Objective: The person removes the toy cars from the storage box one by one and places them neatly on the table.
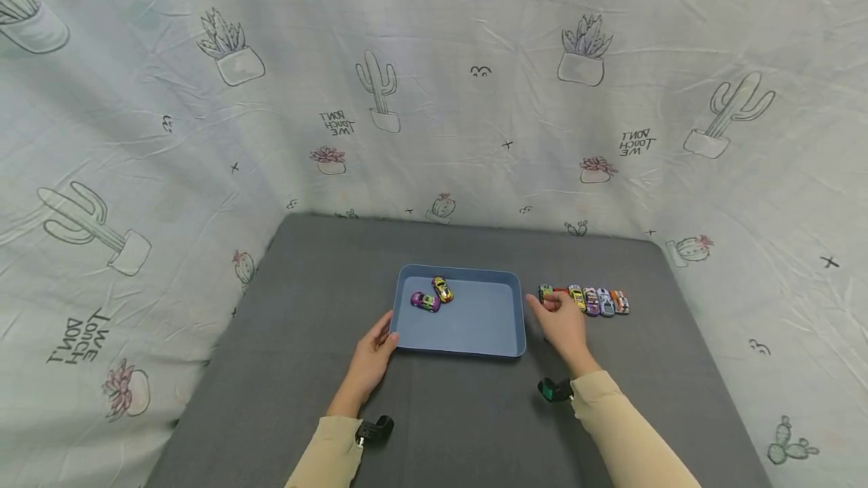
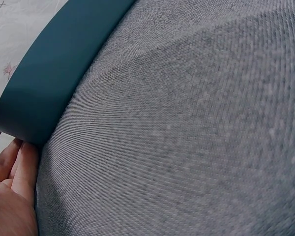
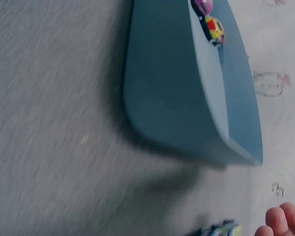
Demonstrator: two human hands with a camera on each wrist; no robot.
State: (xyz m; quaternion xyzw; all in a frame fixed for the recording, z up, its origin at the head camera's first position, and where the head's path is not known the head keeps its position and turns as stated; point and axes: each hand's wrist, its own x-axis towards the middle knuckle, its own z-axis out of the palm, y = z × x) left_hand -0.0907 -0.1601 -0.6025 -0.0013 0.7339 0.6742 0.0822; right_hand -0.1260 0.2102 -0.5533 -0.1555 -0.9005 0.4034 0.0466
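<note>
A shallow blue tray (image 1: 468, 315) lies on the table. My left hand (image 1: 373, 352) holds its near left corner, thumb at the rim; in the left wrist view the fingers (image 2: 25, 172) press against the outer wall. Inside the tray, toward the back left, are a purple toy car (image 1: 425, 301) and a yellow toy car (image 1: 442, 289). My right hand (image 1: 563, 328) is just right of the tray, over the left part of a row of toy cars. Its thumb and fingers (image 3: 280, 220) stand apart, with nothing seen between them. The hand partly hides a red car (image 1: 561, 291).
The row continues rightward with another yellow car (image 1: 577, 295), a purple one (image 1: 592, 303), a pale blue one (image 1: 606, 303) and an orange-white one (image 1: 620, 302). A dark grey cloth covers the table (image 1: 305, 285). A printed white curtain (image 1: 434, 96) surrounds its back and sides.
</note>
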